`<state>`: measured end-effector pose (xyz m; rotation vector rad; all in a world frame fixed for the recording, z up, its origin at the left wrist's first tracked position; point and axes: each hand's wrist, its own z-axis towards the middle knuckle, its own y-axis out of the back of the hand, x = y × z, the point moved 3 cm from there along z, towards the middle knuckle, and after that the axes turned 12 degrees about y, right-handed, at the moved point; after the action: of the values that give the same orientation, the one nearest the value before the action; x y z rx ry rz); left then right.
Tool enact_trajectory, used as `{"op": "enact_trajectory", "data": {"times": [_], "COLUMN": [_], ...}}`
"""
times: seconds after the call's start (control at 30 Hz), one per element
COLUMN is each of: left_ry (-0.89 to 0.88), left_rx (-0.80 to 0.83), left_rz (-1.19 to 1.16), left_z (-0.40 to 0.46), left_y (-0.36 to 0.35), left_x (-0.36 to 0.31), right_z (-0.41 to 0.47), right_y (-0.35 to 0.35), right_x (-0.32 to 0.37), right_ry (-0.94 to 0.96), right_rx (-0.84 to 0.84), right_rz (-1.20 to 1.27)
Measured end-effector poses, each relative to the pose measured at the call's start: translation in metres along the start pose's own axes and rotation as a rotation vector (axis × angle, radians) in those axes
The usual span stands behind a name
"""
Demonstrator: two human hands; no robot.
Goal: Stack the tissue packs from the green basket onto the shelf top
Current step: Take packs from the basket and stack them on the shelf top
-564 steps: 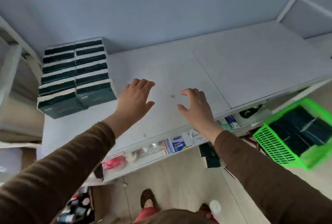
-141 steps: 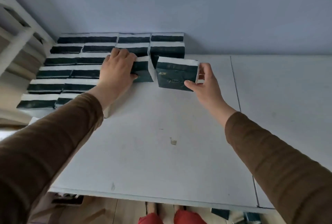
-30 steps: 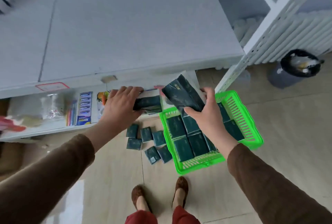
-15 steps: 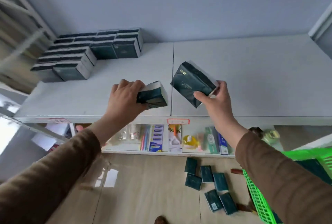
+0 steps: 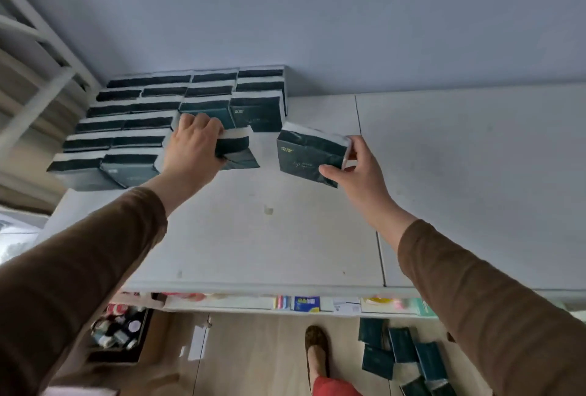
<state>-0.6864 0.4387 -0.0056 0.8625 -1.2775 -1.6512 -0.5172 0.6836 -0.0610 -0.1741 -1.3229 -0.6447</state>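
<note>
Both my hands are over the white shelf top [image 5: 285, 237], each with a dark green tissue pack. My left hand [image 5: 193, 146] grips one pack [image 5: 236, 146] right beside the stacked packs [image 5: 152, 122] that fill the shelf's back left corner against the wall. My right hand [image 5: 355, 167] pinches a second pack [image 5: 309, 154] by its right end, held a little to the right of the stack's front row [image 5: 257, 111]. The green basket is out of view.
Several loose tissue packs [image 5: 402, 354] lie on the wooden floor below right. A lower shelf [image 5: 304, 303] holds small goods. A box of small bottles [image 5: 117, 332] stands on the floor at left. White racking [image 5: 35, 56] rises at far left. My foot [image 5: 317, 351] is below.
Both hands have carried their packs forward and left over the shelf top, close to the stack. A second ago they were lifting these packs from the green basket on the floor.
</note>
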Motion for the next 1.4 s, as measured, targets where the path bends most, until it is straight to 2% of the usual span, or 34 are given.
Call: {"op": "enact_trajectory", "data": {"times": [0.27,0.43,0.6,0.77,0.9,1.07,1.23,1.4], "left_ry": [-0.049,-0.087,-0.098,-0.152,-0.274,-0.445,-0.549,-0.683], "left_rx": [0.071,0.121,0.154,0.152,0.054,0.006,0.07,0.12], "left_rz": [0.154,0.2,0.096,0.09,0.031,-0.06,-0.135,-0.236], "left_z": [0.08,0.101,0.106,0.1,0.084,0.044,-0.015,-0.101], "left_y": [-0.033,-0.044,-0.047,-0.043,-0.026,-0.01,-0.005,0.001], "left_x": [0.034,0.05,0.06,0.064,0.041,-0.019,-0.096,-0.2], "right_z": [0.087,0.112,0.111,0.1,0.078,0.026,-0.047,-0.143], "right_y": [-0.081,-0.116,-0.141,-0.147,-0.131,-0.081,-0.004,0.093], "right_x": [-0.034,-0.044,-0.044,-0.038,-0.026,0.003,0.021,0.028], "right_ry": [0.035,0.022,0.054,-0.041,-0.122,-0.04,-0.047,-0.081], "right_rx": [0.154,0.072,-0.067,-0.114,-0.162,-0.132,-0.118,-0.201], "right_rz": [-0.112,-0.193,-0.317,-0.278,-0.28,-0.525,-0.766,-0.875]}}
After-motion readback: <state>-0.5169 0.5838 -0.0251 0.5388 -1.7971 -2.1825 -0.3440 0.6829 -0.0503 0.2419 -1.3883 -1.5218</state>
